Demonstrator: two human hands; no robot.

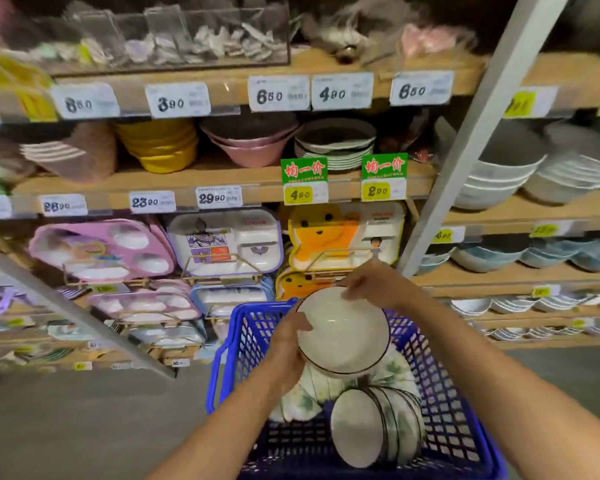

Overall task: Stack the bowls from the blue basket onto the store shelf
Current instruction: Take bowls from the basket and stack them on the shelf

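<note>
Held bowl point(342, 330): round, glossy white interior, thin dark line at the rim, tilted so that the inside faces the camera. It sits over the far half of the blue basket point(442, 393), in front of the store shelf point(194, 181) and not on it. Whether its lower edge touches the bowls beneath cannot be told.

Left hand point(288, 344): fingers curled round the near-left rim, thumb lying over the edge. Right hand point(371, 282): fingers and thumb pinching the far rim.

Blue basket: rigid plastic, open lattice walls, solid rim. Contents: a row of nested bowls point(371, 424) lying on their sides, white with dark rims, and behind them leaf-patterned bowls point(307, 393) with green print on the outer walls.

Store shelf: pale wood-look boards, with white and yellow price tags along the front edges. Middle tier: yellow bowls point(160, 143), pink bowls point(253, 143) and stacked plates point(336, 147). Lower tier: moulded divided trays, one pink point(101, 251), one white with a purple border point(226, 244), one orange and bear-shaped point(329, 237). Right bay: stacked white bowls point(499, 178).
</note>
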